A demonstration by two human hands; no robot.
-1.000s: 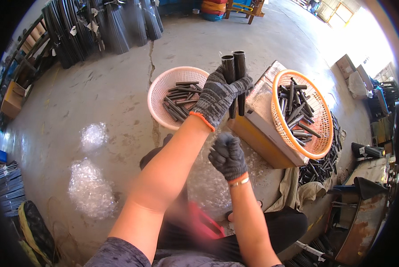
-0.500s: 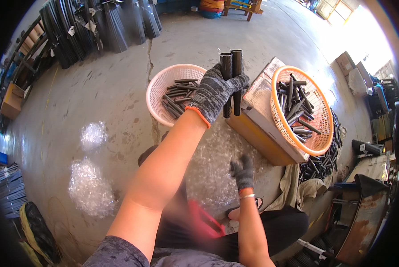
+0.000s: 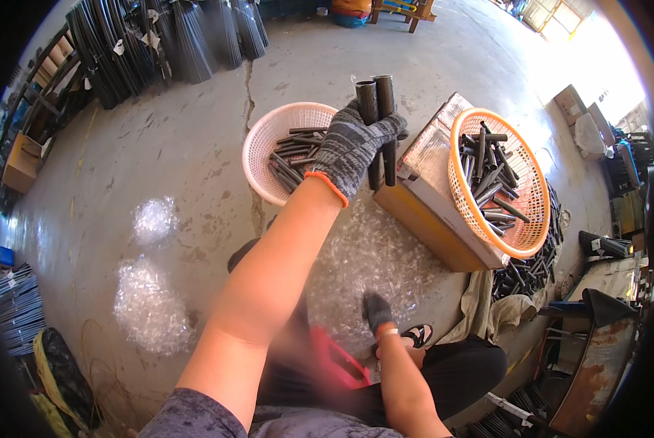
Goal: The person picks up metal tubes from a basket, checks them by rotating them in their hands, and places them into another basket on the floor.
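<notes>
My left hand (image 3: 347, 146), in a grey-striped knit glove with an orange cuff, is closed round two black tubes (image 3: 387, 109). They stand nearly upright side by side, open ends up. My right hand (image 3: 377, 312), gloved in dark grey, is low over a spread of clear plastic film scraps (image 3: 370, 248); its fingers are blurred and I cannot see anything in them. Behind my left hand a pale pink basket (image 3: 257, 128) on the floor holds several short black tubes. An orange-rimmed basket (image 3: 541, 219) to the right holds more.
A cardboard box (image 3: 443, 226) stands under the orange-rimmed basket's left side. Beside it a heap of black pieces (image 3: 516, 281) lies on a tan cloth (image 3: 476, 306). Two clumps of clear plastic (image 3: 148, 306) lie left. Bundles of long black rods (image 3: 192, 44) stand far left.
My right hand has dropped down and to the left, nearer my feet. The left hand still grips the tubes, almost in place, with the tubes tilted slightly more.
</notes>
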